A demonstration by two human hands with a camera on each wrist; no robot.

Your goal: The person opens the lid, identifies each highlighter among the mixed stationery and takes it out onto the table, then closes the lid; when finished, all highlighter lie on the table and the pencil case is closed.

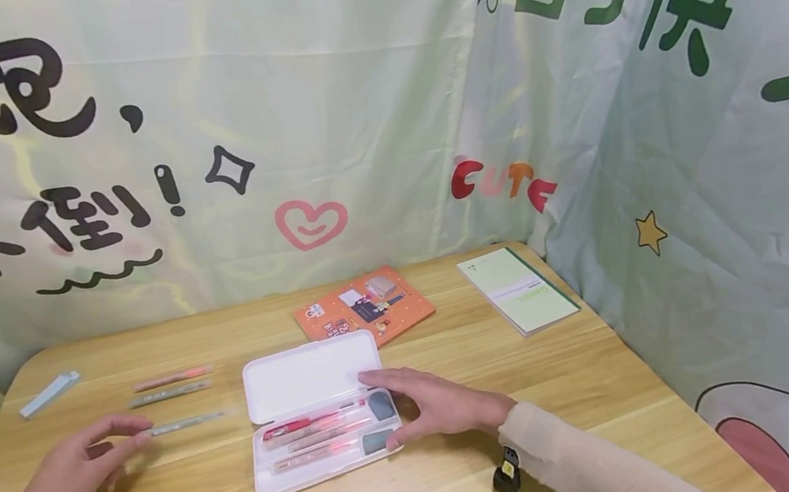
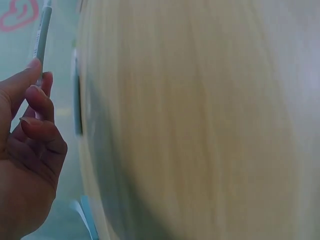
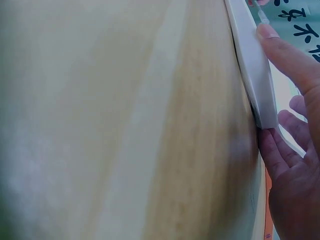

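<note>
My left hand (image 1: 85, 466) pinches a slim grey-green pen (image 1: 188, 424) by one end between thumb and fingertips, above the table left of a white plastic pencil case (image 1: 267, 484). The case lies with its lid (image 1: 310, 375) folded back. Inside are several pens, among them a red one (image 1: 287, 428), and dark grey pieces (image 1: 381, 405) at the right end. At that right end my right hand (image 1: 439, 399) holds the case, thumb on the near side and fingers toward the lid. In the right wrist view the thumb (image 3: 280, 47) lies on the case's rim.
An orange pen (image 1: 172, 378) and another grey-green pen (image 1: 170, 393) lie beyond my left hand. A light blue strip (image 1: 49, 394) is at the far left. Behind the case sits an orange booklet (image 1: 404, 312), with a pale green notebook (image 1: 518, 292) to its right. Printed curtains surround the table.
</note>
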